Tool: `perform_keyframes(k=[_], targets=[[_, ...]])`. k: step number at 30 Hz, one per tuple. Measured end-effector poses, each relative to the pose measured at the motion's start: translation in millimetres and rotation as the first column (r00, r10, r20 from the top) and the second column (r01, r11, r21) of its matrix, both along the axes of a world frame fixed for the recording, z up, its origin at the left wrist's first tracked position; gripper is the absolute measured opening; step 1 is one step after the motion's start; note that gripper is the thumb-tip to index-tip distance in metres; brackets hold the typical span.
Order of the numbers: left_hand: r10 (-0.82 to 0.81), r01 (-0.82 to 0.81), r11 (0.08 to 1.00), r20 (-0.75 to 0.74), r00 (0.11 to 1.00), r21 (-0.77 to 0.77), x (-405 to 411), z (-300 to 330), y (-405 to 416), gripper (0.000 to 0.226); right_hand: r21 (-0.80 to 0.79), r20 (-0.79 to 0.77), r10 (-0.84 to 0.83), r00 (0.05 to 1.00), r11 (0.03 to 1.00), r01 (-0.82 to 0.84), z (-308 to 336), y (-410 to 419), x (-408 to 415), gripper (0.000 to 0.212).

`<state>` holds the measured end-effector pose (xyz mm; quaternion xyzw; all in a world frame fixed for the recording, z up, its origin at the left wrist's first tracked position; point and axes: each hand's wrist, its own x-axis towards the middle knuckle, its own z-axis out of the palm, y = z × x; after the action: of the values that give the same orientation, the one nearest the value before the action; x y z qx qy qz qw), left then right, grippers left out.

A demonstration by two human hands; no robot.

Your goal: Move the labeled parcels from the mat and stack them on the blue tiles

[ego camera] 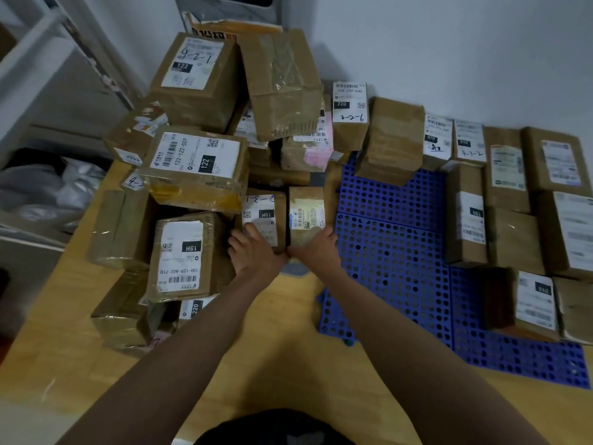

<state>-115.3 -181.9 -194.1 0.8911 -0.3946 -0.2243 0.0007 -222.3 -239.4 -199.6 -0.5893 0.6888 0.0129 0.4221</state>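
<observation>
Two parcels (285,216): left grip (253,248) and right grip (316,248) clasp their near ends.

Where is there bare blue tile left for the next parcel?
The blue tiles lie bare in the middle, bordered by the right hand, the back-row parcels and the right-side parcels. The near-right strip below the 010 parcel is free too. The mat pile at left is crowded.

Brown labeled parcels (195,168) piled, blue tiles (394,245) beside
</observation>
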Motion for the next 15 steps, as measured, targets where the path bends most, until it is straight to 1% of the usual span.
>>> perform_keyframes(k=[3,8,15], targets=[[0.010,-0.010,1.000,-0.016,1.000,-0.014,-1,3,1,0.119,0.009,0.022,-0.031,0.999,0.999,0.030,5,-2,-4,0.115],[-0.002,0.002,0.999,-0.014,1.000,-0.035,-6,11,6,0.120,-0.023,0.072,-0.064,0.995,0.998,0.066,14,4,-24,0.111],[-0.075,0.074,0.990,-0.005,0.997,-0.121,-23,23,22,0.125,-0.072,0.086,-0.134,0.987,0.988,0.140,40,17,-60,0.106]])
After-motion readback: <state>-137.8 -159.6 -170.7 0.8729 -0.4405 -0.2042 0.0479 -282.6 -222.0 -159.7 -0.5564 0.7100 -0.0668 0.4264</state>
